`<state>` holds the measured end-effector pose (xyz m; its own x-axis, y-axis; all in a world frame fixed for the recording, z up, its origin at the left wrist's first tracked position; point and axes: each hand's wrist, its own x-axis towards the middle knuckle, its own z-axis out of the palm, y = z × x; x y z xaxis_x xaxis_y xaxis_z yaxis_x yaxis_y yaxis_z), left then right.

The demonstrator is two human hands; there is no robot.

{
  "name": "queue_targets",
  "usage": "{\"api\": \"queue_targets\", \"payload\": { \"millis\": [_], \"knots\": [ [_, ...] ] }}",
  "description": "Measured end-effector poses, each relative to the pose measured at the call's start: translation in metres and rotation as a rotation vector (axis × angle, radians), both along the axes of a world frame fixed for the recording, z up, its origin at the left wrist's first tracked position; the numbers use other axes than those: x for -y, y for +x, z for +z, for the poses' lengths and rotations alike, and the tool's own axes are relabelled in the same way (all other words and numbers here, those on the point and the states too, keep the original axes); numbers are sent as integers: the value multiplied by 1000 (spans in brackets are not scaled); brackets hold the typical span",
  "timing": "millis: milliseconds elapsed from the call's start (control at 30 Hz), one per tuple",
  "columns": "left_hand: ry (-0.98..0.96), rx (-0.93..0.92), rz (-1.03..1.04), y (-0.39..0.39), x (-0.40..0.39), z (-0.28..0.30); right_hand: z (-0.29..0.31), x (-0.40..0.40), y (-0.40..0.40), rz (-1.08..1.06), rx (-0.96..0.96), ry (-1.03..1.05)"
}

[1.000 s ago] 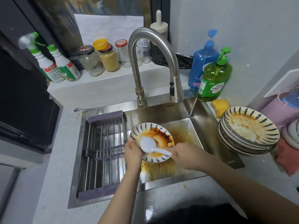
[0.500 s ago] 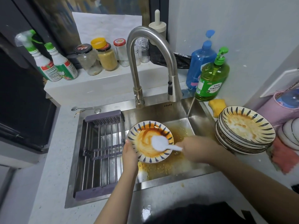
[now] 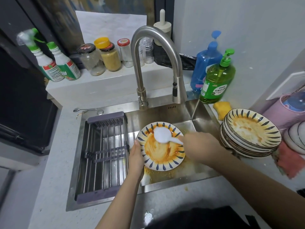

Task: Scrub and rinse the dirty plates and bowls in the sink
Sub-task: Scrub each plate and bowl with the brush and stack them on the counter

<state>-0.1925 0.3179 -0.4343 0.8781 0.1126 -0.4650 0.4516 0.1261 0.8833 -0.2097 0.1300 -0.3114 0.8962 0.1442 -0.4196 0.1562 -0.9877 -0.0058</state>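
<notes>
Round ceramic plate with blue-dashed rim and orange sauce film [image 3: 162,150], tilted over the steel sink [image 3: 184,113]: left hand [image 3: 136,157] grips its left edge, right hand [image 3: 196,143] clasps a white round-headed scrubbing brush [image 3: 162,135] against it; likely rigid, breakable, greasy-slick, so best held at the rim.

Two bare forearms, no sleeves, watch or rings visible, ending in the left hand [image 3: 136,157] and right hand [image 3: 197,145]. Dark black clothing [image 3: 198,218] covers the torso.
</notes>
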Motion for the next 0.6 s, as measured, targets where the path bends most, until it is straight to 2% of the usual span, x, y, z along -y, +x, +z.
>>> {"api": "queue_targets", "payload": {
  "millis": [100,200,300,367,433,533,600],
  "knots": [
    [12,16,-21,2,5,4,-3,-14,-3,51,26,68],
    [-26,-8,63,7,1,6,3,-10,-21,159,-28,54],
    [-35,4,65,9,-8,5,6,7,-8,45,-36,-7],
    [22,43,25,7,-6,10,3,7,5,-31,12,35],
    [67,79,-12,4,1,17,-1,-6,6,5,39,82],
    [65,67,32,6,-1,18,1,-15,-11,144,-40,135],
    [21,50,39,7,-7,18,6,-3,-12,133,-104,96]
  ]
}}
